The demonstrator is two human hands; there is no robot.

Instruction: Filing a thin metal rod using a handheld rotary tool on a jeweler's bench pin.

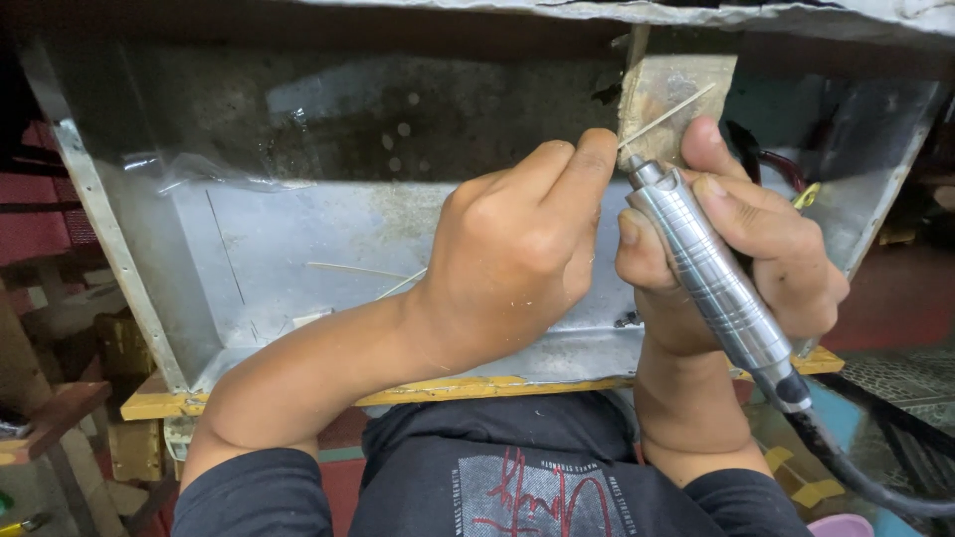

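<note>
Near end of thin pale stick (668, 115) hidden behind left hand (517, 264) fingertips. Handpiece (711, 273) bit too small to resolve. Black flexible shaft (865, 477) cut by right edge. Metal tray (298, 249) top lost in shadow; elbows cropped at bottom edge

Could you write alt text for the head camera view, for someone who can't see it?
Seen from above, a person's right hand grips a ridged silver rotary handpiece, its tip at a thin pale stick that the left hand pinches against a small wooden block. Below the hands sits a dusty sheet-metal tray; a black cable trails from the handpiece.
</note>
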